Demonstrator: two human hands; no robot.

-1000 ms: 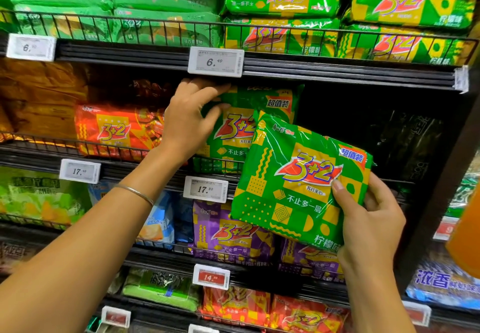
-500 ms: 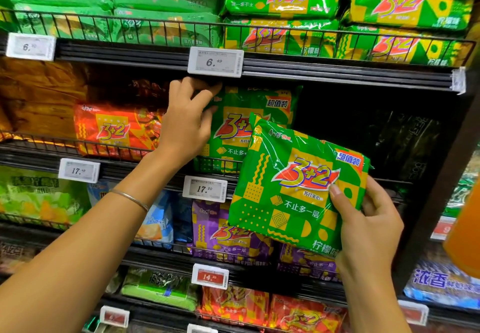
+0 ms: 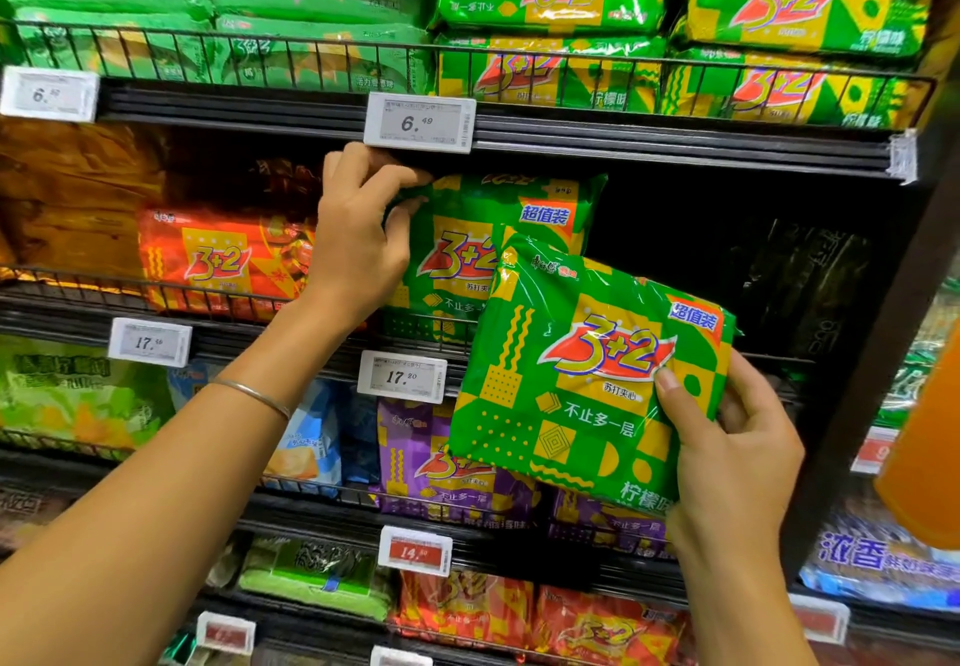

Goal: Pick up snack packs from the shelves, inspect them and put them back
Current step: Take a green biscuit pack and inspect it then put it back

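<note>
A store shelf unit holds rows of snack packs behind low wire rails. At far left, a white price tag [image 3: 49, 94] on the top shelf edge reads "6." with smaller digits too blurred to read. Below it, on the middle shelf, an orange pack [image 3: 218, 263] printed "3+2" stands upright, and a tag [image 3: 149, 342] under it reads "17." with the small digits unclear.

The left hand [image 3: 358, 244] reaches up to the middle shelf, a thin metal bangle [image 3: 254, 395] on its wrist. Its grip is closed: fingers and thumb pinch the top left corner of a green pack on the shelf [image 3: 467, 250], which stands upright behind the rail and shows "3+2" in red and yellow with a blue label at top right. Above this hand a tag [image 3: 420, 122] reads "6.49"; below, another tag [image 3: 402, 377] reads "17.20", and lower still a red tag [image 3: 415, 551] reads "14." Purple "3+2" packs [image 3: 441, 468] sit on the shelf under that.

Further right, the right hand [image 3: 727, 457] holds a second green pack [image 3: 587, 379] in the air in front of the shelves, overlapping the shelved one. Its grip is closed on the pack's lower right edge, thumb on the front. The pack faces the camera, tilted clockwise, long axis running upper left to lower right, with "3+2" readable upright.
</note>
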